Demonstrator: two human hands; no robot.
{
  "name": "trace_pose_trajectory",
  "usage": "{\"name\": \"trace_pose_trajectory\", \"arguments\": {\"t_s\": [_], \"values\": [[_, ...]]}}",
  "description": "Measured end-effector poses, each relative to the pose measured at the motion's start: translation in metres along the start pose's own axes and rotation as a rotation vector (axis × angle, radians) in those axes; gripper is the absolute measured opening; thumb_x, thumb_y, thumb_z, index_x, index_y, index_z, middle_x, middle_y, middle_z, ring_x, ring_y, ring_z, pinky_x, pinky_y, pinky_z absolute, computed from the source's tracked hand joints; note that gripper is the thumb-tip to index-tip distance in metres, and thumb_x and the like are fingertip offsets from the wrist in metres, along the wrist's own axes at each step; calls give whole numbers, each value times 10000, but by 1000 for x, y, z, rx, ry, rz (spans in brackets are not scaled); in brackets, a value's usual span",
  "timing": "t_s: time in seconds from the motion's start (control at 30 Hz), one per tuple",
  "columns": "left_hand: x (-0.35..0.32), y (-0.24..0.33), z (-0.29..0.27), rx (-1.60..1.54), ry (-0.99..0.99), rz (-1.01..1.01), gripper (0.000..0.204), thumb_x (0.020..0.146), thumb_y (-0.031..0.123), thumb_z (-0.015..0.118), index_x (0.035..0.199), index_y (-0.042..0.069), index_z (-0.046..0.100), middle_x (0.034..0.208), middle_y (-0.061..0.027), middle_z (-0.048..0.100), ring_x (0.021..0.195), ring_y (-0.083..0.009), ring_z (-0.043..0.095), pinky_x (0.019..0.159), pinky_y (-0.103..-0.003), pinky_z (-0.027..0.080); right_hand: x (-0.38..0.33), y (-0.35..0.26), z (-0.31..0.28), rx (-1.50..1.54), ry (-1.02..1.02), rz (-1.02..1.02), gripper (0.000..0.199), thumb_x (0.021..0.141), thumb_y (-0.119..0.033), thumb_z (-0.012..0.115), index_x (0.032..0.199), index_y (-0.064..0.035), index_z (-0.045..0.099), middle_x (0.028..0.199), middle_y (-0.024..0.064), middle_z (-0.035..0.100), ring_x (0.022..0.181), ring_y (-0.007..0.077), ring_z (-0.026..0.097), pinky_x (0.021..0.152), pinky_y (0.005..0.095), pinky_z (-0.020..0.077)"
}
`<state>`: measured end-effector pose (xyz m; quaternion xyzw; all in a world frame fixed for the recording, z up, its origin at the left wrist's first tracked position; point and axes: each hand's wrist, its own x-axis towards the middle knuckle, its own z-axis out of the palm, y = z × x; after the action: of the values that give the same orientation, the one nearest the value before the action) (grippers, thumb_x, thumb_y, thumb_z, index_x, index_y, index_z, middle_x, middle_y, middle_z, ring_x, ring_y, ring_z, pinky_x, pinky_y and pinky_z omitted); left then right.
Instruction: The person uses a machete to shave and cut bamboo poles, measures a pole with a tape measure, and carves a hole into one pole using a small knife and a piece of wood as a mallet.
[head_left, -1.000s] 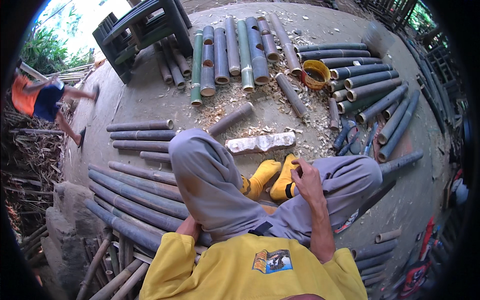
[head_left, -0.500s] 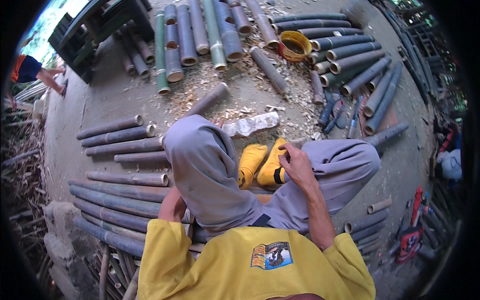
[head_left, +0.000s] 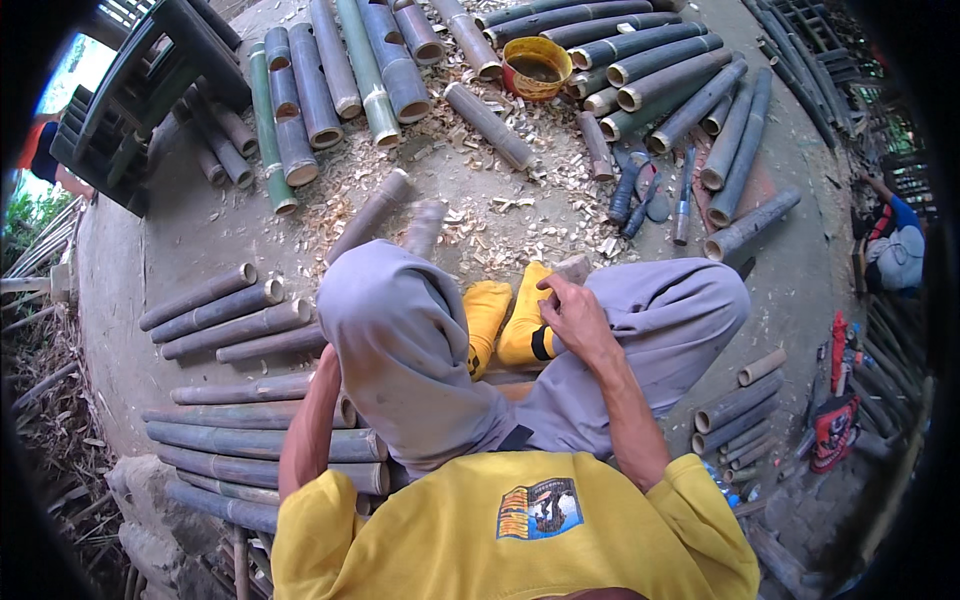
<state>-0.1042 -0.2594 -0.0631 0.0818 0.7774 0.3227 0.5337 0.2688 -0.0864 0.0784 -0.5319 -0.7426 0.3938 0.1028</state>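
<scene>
Slippage is the risk: right hand [head_left: 578, 318] pinches a short grey bamboo stub [head_left: 572, 270] beside yellow-socked feet [head_left: 508, 315], while the left hand's grip, hidden behind the knee, cannot be told.

Soft, even daylight, faint shadows; sharp centre, fisheye bending and black vignette at edges.

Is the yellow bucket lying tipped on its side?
No, the yellow bucket stands upright among the bamboo poles, its open mouth facing up.

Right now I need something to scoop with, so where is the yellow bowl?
The yellow bowl sits at the top of the head view, slightly right of centre, on the ground between bamboo tubes.
</scene>
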Motion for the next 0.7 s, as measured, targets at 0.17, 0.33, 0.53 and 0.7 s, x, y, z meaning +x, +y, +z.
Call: {"name": "trace_pose_trajectory", "arguments": {"t_s": [0.17,0.33,0.53,0.7], "values": [[-24,-13,-34,-164,18,-8,466,835,202,684,1202,-15,496,1044,-104,609,867,-191,636,722,-361,560,1,-4,5,-22,9,-59,203,804,-83,600,994,-11,580,725,188,629,721,372,631,663,461,489],[-47,-11,-58,-717,164,75,476,814,181,696,1197,-33,512,1077,-145,611,874,-249,649,713,-404,574,-3,-5,4,-23,3,-91,203,805,-82,597,995,-13,579,730,197,626,715,375,630,660,463,486],[-67,13,-97,-530,490,340,480,811,188,691,1211,-27,536,1156,-158,603,959,-238,621,781,-371,533,-7,-22,6,-23,-21,-125,208,809,-77,594,1006,-15,577,749,209,628,724,376,633,656,464,489],[-56,95,-134,-14,396,535,485,819,201,678,1236,-2,535,1169,-131,606,1002,-205,599,815,-343,497,-6,-28,15,-33,-75,-185,210,815,-78,590,1017,-24,575,765,216,630,741,380,636,657,463,494]]}}
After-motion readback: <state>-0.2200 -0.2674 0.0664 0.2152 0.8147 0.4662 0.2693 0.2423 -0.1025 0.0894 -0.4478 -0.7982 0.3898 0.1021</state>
